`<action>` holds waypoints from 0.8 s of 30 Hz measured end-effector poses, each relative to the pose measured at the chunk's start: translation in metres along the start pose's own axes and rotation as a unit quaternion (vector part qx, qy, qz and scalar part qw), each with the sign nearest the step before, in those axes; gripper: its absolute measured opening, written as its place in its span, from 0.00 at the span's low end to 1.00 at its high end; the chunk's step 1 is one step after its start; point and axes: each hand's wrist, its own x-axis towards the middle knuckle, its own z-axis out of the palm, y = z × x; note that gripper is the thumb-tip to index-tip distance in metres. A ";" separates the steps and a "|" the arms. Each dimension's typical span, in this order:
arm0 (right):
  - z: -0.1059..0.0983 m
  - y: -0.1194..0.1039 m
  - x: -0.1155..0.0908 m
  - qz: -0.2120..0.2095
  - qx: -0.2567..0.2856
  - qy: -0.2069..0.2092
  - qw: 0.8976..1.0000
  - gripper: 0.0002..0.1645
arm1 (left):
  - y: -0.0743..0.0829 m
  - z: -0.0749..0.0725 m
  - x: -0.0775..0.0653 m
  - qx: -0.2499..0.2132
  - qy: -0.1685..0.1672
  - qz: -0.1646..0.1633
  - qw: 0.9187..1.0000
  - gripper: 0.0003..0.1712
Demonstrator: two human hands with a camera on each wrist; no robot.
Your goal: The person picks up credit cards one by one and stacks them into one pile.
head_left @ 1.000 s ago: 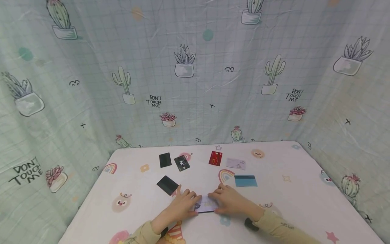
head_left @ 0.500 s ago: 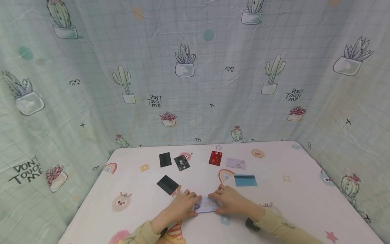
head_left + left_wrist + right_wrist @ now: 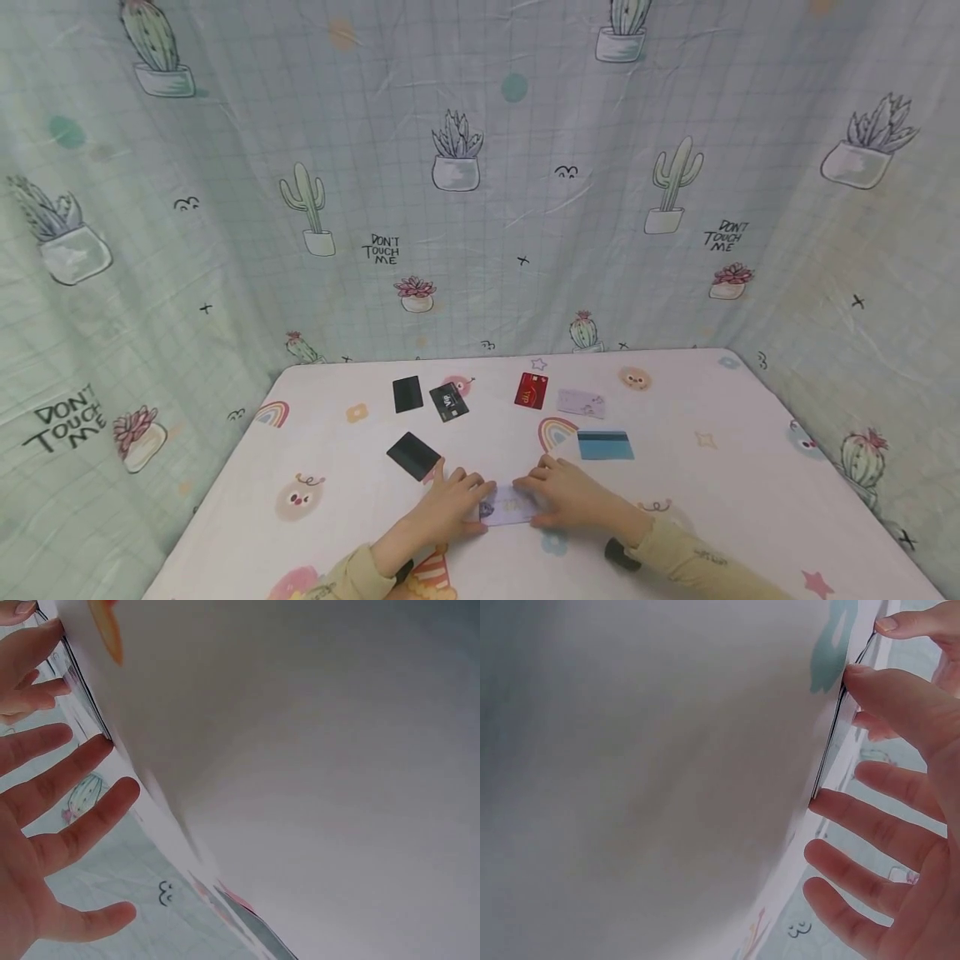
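Low over the table, a lavender card (image 3: 508,506) with a printed picture lies between both hands. The left hand (image 3: 450,502) grips its left end, thumb at the near edge and fingertips at the far edge. On the other end, the right hand (image 3: 564,493) holds it the same way, its thumb partly under the card's corner. Both wrist views catch the card nearly edge-on as a thin, dark-lined stack edge (image 3: 829,742), with thumb and fingertip at its two ends. In the left wrist view the remaining fingers (image 3: 82,829) spread away from the card.
Beyond the left hand lie a black card (image 3: 414,456), another black card (image 3: 408,394) and a black VIP card (image 3: 449,402). Past the right hand are a red VIP card (image 3: 531,391), a pale lavender card (image 3: 581,403) and a blue striped card (image 3: 606,445). Patterned curtains surround the table (image 3: 712,500).
The dark line along the lavender card's near edge, visible a second ago, has dropped out of sight in the head view. The hands have barely moved and keep their hold.
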 end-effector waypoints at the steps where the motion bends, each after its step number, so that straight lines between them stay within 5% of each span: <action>1: 0.000 0.000 0.000 0.003 0.003 -0.002 1.000 0.32 | 0.000 -0.001 0.000 -0.001 0.001 -0.001 1.000 0.33; 24: 0.000 0.000 -0.003 0.040 0.036 -0.027 0.998 0.34 | 0.004 -0.006 0.003 0.001 -0.010 -0.013 1.000 0.34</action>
